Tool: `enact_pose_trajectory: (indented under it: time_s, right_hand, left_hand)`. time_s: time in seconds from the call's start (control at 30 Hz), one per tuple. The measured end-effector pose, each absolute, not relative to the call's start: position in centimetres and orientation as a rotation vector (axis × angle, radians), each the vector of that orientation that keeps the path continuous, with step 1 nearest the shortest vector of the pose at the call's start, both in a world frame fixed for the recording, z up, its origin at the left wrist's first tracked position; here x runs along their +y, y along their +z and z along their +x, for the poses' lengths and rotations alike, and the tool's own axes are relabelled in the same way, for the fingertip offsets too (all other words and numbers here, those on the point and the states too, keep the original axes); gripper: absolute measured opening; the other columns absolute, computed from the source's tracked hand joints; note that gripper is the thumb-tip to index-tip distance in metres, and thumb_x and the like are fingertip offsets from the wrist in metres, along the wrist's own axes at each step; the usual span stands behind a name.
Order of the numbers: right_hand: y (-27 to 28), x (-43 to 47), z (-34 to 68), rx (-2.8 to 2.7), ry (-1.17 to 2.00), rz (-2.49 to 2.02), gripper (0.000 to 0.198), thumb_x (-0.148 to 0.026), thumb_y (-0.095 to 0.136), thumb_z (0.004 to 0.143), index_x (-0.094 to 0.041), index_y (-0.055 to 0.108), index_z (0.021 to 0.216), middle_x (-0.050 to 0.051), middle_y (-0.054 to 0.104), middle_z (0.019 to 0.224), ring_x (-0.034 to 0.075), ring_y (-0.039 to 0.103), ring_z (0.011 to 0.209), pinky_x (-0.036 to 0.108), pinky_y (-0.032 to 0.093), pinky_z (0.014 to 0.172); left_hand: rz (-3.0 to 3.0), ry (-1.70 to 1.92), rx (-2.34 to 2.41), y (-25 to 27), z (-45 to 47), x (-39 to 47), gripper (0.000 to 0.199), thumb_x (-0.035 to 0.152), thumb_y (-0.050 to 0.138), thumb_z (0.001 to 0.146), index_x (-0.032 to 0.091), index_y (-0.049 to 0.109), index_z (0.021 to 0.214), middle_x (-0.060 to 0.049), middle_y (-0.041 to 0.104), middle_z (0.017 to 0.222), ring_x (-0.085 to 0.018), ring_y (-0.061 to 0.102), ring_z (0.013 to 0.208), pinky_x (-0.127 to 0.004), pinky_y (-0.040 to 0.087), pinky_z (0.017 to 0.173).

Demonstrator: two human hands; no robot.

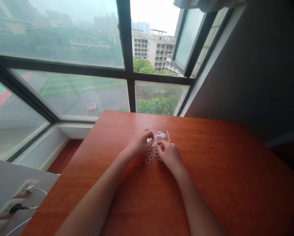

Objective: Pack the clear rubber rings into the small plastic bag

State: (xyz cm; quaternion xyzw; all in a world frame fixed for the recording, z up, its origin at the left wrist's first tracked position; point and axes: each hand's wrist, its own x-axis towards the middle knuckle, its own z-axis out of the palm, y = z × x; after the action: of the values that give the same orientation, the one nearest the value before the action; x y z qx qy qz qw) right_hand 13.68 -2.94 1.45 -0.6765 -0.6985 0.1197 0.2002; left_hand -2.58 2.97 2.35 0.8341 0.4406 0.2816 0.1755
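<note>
At centre of the reddish-brown wooden table (211, 183), left hand (139, 142) pinches the clear flat plastic piece (161, 136), apparently steadying it. Right hand (169, 154), fingers closed, probably on one small metal ring, rests beside the loose metal rings (150, 157). No legible writing

Left hand (139, 142), right hand (170, 154), fingers curled

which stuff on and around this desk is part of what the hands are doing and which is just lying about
In hand:
- left hand and right hand, both at the clear plastic pieces
- small metal rings on the wooden table between the hands

Lying about:
- power strip with plugged cables, lower left
- open window behind the table
</note>
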Motion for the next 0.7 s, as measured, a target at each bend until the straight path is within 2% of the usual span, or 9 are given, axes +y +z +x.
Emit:
enact_pose_trajectory:
  time_s: [0.13, 0.37, 0.57, 0.7]
  right_hand:
    - [1.6, -3.1, 13.6, -1.945, 0.368, -1.899, 0.016, -0.029, 0.052, 0.086, -0.026, 0.068, 0.090, 0.000, 0.069, 0.077, 0.015, 0.060, 0.069, 0.024, 0.029, 0.058]
    - [1.8, -3.0, 13.5, -1.945, 0.394, -1.912, 0.016, -0.028, 0.053, 0.085, -0.025, 0.068, 0.090, 0.000, 0.070, 0.078, 0.014, 0.061, 0.071, 0.023, 0.032, 0.060]
    - [2.0, -3.3, 12.9, -1.994, 0.401, -1.817, 0.017, -0.027, 0.052, 0.087, -0.025, 0.068, 0.093, 0.000, 0.070, 0.077, 0.015, 0.062, 0.071, 0.023, 0.035, 0.063]
    - [2.3, -4.0, 10.8, -2.183, 0.468, -1.730, 0.022, -0.027, 0.053, 0.086, -0.026, 0.067, 0.104, 0.003, 0.072, 0.090, 0.017, 0.065, 0.083, 0.022, 0.038, 0.068]
  left_hand:
    - [2.272, 1.000, 1.392, 1.6, -2.4, 3.8, 0.005, 0.018, 0.058, 0.078, 0.019, 0.063, 0.080, -0.002, 0.060, 0.079, -0.014, 0.055, 0.071, -0.024, 0.043, 0.065]
    - [2.267, 0.989, 1.449, 0.9, -2.8, 4.4, 0.011, 0.024, 0.057, 0.081, 0.020, 0.065, 0.089, -0.002, 0.064, 0.086, -0.014, 0.057, 0.072, -0.025, 0.043, 0.067]
    - [2.200, 1.039, 1.534, 1.6, -4.5, 4.7, 0.015, 0.025, 0.054, 0.082, 0.019, 0.066, 0.088, -0.002, 0.065, 0.083, -0.013, 0.054, 0.068, -0.025, 0.042, 0.064]
    - [2.151, 1.084, 1.531, 2.0, -5.3, 4.9, 0.016, 0.024, 0.054, 0.081, 0.018, 0.067, 0.089, -0.002, 0.066, 0.081, -0.012, 0.053, 0.064, -0.024, 0.042, 0.061]
